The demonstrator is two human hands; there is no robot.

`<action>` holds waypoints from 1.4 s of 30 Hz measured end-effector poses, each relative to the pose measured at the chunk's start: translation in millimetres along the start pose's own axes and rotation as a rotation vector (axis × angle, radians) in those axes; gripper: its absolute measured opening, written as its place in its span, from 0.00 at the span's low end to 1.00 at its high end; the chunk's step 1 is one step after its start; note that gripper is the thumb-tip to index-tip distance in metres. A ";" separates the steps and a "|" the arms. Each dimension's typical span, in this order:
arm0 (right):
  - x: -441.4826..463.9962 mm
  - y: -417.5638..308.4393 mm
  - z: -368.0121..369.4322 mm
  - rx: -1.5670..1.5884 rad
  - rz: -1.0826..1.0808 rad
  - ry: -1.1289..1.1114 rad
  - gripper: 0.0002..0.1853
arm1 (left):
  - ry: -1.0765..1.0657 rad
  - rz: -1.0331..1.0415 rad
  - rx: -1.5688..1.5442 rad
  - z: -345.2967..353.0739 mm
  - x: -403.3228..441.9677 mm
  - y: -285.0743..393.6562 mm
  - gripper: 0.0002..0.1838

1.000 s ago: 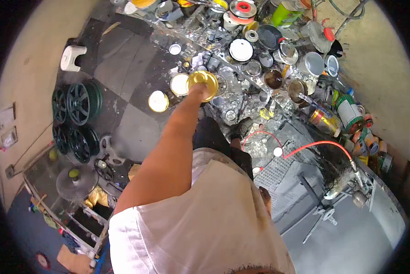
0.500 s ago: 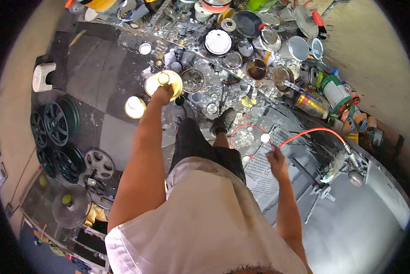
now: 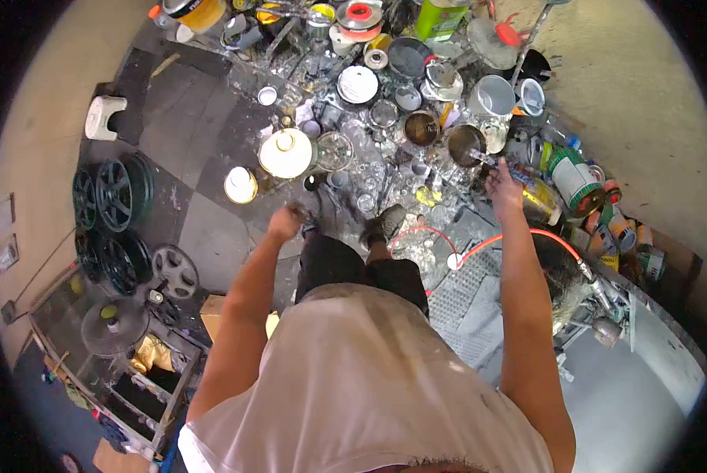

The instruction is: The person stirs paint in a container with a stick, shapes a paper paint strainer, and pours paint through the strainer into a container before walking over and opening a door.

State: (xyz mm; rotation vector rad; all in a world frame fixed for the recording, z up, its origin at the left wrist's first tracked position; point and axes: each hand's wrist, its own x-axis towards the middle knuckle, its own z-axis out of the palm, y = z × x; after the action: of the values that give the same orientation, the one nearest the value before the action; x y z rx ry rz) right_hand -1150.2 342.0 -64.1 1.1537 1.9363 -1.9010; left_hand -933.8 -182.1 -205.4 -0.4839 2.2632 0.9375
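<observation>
My right hand (image 3: 505, 189) reaches forward with its fingers apart, close to a paint-smeared stick (image 3: 486, 159) that leans from a dark open tin (image 3: 467, 145). Whether the fingertips touch the stick I cannot tell. My left hand (image 3: 288, 222) hangs near my knee, its fingers blurred, and nothing shows clearly in it. Ahead of that hand stand a large can with a pale top (image 3: 286, 154) and a smaller white-topped can (image 3: 241, 184). A red hose (image 3: 519, 234) curves below my right forearm, with a white round piece (image 3: 454, 261) beside it.
Paint-spattered tins and cups, among them a white lid (image 3: 357, 84) and a clear bucket (image 3: 493, 96), crowd the far side. A green-and-white can (image 3: 576, 177) lies at the right. Wheel rims (image 3: 114, 195), a white stool (image 3: 105, 117) and a fan (image 3: 115, 325) stand left.
My left hand has left the large can and drawn back towards my body. My right hand has moved from the red hose forward to the stick in the dark tin. The view has shifted slightly.
</observation>
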 end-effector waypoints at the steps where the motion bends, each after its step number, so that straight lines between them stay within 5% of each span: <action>1: 7.0 -2.5 -0.4 -0.052 -0.042 0.011 0.19 | 0.043 0.027 -0.023 18.1 -11.5 -6.8 0.23; 7: 22.3 -25.4 -9.7 -0.421 -0.425 -0.136 0.21 | -0.119 -0.207 -0.247 82.0 -91.5 22.4 0.25; 9: 16.6 -40.9 -8.8 -0.826 -0.668 -0.080 0.18 | -0.122 -0.197 -0.194 98.3 -103.6 33.0 0.25; 15: -0.1 -45.7 14.8 -0.752 -0.676 -0.394 0.22 | -0.035 -0.148 -0.185 117.9 -135.3 74.9 0.24; 17: 10.9 -32.6 8.4 -1.161 -1.047 -0.256 0.21 | -0.012 -0.130 -0.205 118.7 -142.4 79.4 0.24; 18: -10.8 -56.6 9.8 -1.181 -0.831 -0.332 0.20 | -0.002 -0.133 -0.202 114.7 -148.7 85.6 0.23; 22: -28.1 -91.3 5.7 -1.141 -0.703 -0.310 0.19 | 0.097 -0.160 -0.250 105.1 -169.9 85.5 0.17; 26: -36.3 -89.0 13.4 -1.029 -0.822 -0.329 0.18 | 0.138 -0.229 -0.352 111.9 -182.6 55.1 0.14; 28: -38.5 -88.7 17.9 -1.011 -0.568 -0.479 0.18 | 0.168 -0.192 -0.168 108.3 -188.8 55.4 0.11; 29: -31.1 -85.0 15.7 -1.008 -0.564 -0.477 0.18 | 0.164 -0.191 -0.164 107.8 -191.0 56.4 0.11; 31: -23.6 -83.8 13.7 -1.203 -0.882 -0.406 0.18 | 0.118 -0.260 -0.175 98.1 -199.3 76.9 0.11; 35: -22.0 -85.1 15.0 -1.105 -0.802 -0.304 0.17 | 0.166 -0.181 -0.236 109.8 -200.3 64.5 0.11; 39: -19.0 -64.7 18.4 -1.059 -0.972 -0.377 0.18 | 0.156 -0.138 -0.142 108.2 -197.1 68.9 0.12; 42: -9.4 -74.5 9.8 -1.169 -0.849 -0.365 0.21 | 0.167 -0.111 -0.185 115.6 -191.3 50.5 0.12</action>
State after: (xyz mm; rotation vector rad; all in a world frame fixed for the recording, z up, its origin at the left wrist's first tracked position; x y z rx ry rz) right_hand -1194.6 338.8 -2.8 -0.3594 2.7647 -0.6533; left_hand -773.3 -46.3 -114.2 -0.7872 2.2795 1.0903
